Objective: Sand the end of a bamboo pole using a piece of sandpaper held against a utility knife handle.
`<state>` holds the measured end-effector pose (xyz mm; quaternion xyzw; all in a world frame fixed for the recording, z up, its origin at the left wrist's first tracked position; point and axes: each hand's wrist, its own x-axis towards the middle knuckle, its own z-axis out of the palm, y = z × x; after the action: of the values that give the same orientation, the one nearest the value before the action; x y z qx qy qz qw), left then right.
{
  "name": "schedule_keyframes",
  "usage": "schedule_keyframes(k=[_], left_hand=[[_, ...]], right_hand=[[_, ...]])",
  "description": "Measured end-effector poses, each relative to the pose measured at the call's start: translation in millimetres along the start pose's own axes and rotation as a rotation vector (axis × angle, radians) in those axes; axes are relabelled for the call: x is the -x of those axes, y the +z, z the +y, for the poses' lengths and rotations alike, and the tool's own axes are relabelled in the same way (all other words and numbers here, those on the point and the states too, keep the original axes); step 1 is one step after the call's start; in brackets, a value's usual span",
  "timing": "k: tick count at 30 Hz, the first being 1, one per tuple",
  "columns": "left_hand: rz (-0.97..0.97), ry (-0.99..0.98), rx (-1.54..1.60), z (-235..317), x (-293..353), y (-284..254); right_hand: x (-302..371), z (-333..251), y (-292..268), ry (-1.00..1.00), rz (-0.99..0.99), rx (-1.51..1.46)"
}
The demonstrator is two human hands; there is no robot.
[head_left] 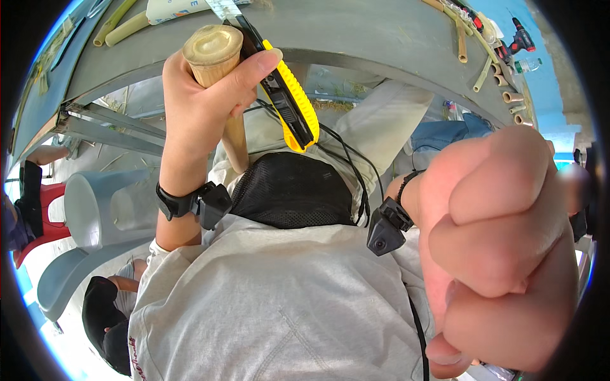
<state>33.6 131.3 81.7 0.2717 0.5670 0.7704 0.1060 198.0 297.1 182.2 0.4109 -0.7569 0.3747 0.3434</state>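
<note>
My left hand [210,105] is closed around a pale bamboo piece [213,47], its round, slightly hollowed end facing up and a narrower length showing below the palm. The same hand also grips a yellow and black utility knife [293,101], with the thumb laid across its body. A shiny strip that looks like the knife's blade [222,9] points up and away over the table. Large and close at the right, my right hand [502,247] is curled into a fist. Its folded fingers hide whatever may be inside.
A grey table [356,38] curves across the far side. On it lie bamboo lengths [130,28] at left and several cut bamboo pieces [511,97] at right, near a red and black drill [522,37] and a plastic bottle [527,65]. Black cables [346,143] cross my lap; chairs [95,209] stand left, with people nearby.
</note>
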Motion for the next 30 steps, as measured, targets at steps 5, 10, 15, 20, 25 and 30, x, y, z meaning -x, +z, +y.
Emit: schedule_keyframes(k=[5, 10, 15, 20, 25, 30], left_hand=[[0.011, -0.004, 0.011, -1, 2, 1], [-0.012, -0.016, 0.010, 1, 0, 0], [-0.004, -0.036, 0.016, 1, -1, -3], [0.021, -0.037, 0.025, 0, 0, -1], [0.015, -0.049, 0.016, 2, 0, -2], [-0.025, -0.069, 0.004, 6, 1, -4]], right_hand=[[2, 2, 4, -0.009, 0.049, 0.007], [2, 5, 6, -0.018, 0.074, 0.004], [2, 6, 7, -0.030, 0.097, 0.011], [12, 1, 10, -0.034, 0.141, 0.005], [36, 31, 26, 0.184, 0.277, -0.004], [62, 92, 59, 0.502, 0.244, 0.249]])
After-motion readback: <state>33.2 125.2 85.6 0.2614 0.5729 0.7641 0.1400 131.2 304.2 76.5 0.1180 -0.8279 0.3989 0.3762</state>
